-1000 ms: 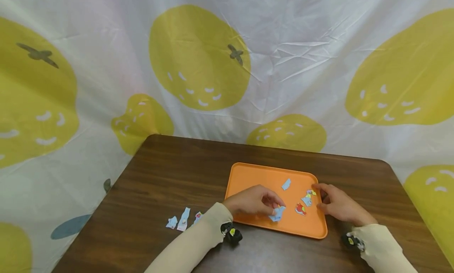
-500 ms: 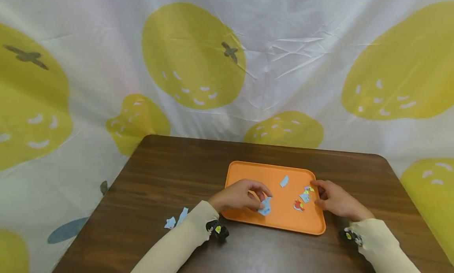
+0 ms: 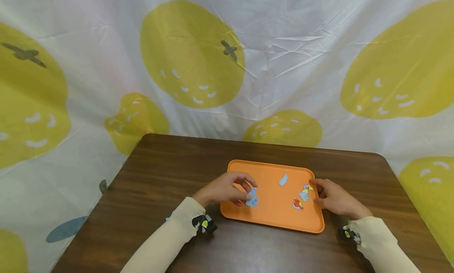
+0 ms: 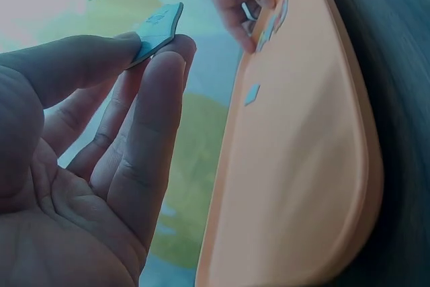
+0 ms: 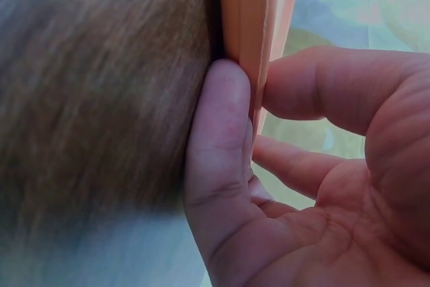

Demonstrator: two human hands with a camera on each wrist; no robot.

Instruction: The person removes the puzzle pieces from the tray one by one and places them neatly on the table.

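Observation:
My left hand (image 3: 228, 188) pinches a light-blue irregular puzzle piece (image 3: 252, 198) between thumb and fingertips, over the left part of the orange tray (image 3: 269, 220). From the left wrist, the piece (image 4: 161, 30) looks thin and flat, with a dark edge. My right hand (image 3: 337, 198) grips the tray's right rim; the right wrist view shows the thumb and fingers on different sides of the rim (image 5: 247, 18). On the tray lie a pale blue piece (image 3: 283, 180), a red-and-yellow piece (image 3: 297, 204), and blue-and-yellow pieces (image 3: 305, 193) close to the right hand.
The tray sits on a dark wooden table (image 3: 170, 162). Bits of more blue pieces (image 3: 208, 218) peek out by the left wrist's black camera strap, mostly hidden by the sleeve (image 3: 159, 237). A white curtain (image 3: 276, 68) with yellow fruit prints hangs behind the table.
The left hand has moved left across the tray with its puzzle piece, and its sleeve now covers most of the loose pieces on the table. The right hand keeps its place at the rim.

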